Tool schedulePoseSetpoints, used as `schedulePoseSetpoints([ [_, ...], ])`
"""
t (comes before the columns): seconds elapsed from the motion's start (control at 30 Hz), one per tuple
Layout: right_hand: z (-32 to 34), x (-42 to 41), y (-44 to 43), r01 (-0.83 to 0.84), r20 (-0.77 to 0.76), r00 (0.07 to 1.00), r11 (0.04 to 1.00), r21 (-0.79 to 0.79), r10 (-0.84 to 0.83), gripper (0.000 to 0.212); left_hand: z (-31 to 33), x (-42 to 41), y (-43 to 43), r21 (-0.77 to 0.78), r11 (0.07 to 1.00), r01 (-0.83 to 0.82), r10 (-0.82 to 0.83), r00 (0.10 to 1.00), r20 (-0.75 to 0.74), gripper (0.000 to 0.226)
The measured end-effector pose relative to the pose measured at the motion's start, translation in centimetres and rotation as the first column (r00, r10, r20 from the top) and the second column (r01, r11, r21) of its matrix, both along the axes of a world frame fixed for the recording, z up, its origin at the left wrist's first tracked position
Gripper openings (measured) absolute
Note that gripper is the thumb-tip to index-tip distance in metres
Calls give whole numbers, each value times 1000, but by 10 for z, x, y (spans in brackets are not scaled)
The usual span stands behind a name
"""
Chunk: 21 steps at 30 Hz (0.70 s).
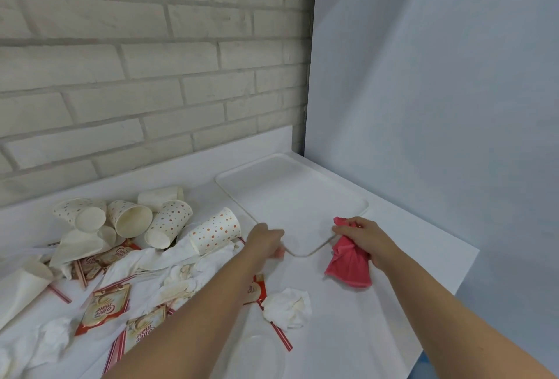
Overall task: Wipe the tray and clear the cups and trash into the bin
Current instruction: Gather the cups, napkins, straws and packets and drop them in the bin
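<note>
A white tray [290, 188] lies on the white counter near the back right corner. My left hand [264, 241] grips the tray's near left rim. My right hand [363, 238] holds a crumpled pink cloth [349, 263] at the tray's near right edge; the cloth hangs down onto the counter. Several dotted paper cups [169, 224] lie tipped over to the left of the tray. Around them are crumpled white napkins [289, 306], red creamer packets [104, 307] and red striped straws [281, 334].
A brick wall [151, 76] runs behind the counter and a plain pale panel [423, 91] closes the right side. The counter's edge [447, 303] falls away at the right. A clear plastic lid [257, 357] lies near the front. No bin is in view.
</note>
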State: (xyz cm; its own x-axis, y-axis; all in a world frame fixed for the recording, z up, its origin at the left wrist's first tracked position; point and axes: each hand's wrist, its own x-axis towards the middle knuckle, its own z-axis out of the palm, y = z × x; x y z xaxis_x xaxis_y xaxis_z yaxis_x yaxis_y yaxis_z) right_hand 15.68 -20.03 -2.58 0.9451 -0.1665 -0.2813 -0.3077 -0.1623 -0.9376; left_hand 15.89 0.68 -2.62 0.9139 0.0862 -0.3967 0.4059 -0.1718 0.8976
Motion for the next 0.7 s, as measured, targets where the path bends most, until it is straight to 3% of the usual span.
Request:
schedulePoseSetpoints([
  [0.1,2,-1,-3,20,12,1000,930,-366,-16,20,15,-11,19,121,992,33,-48,991,125,39],
  [0.17,3,-4,-2,22,-12,999,853,-521,-33,31,22,-22,30,185,981,52,-89,976,197,33],
  [0.23,-1,-5,1,11,-59,997,818,-576,-55,44,26,-35,38,261,963,66,-132,961,243,26],
  [0.43,-7,-18,18,-90,-183,979,618,-781,-89,51,22,-70,57,439,891,114,-264,918,297,11],
  [0.6,-1,-23,25,-126,-165,985,458,-880,-45,57,17,-92,64,516,836,185,-365,890,273,15],
  [0.7,-3,-25,24,-75,-104,994,443,-894,-40,57,19,-103,65,570,800,184,-404,869,286,13],
])
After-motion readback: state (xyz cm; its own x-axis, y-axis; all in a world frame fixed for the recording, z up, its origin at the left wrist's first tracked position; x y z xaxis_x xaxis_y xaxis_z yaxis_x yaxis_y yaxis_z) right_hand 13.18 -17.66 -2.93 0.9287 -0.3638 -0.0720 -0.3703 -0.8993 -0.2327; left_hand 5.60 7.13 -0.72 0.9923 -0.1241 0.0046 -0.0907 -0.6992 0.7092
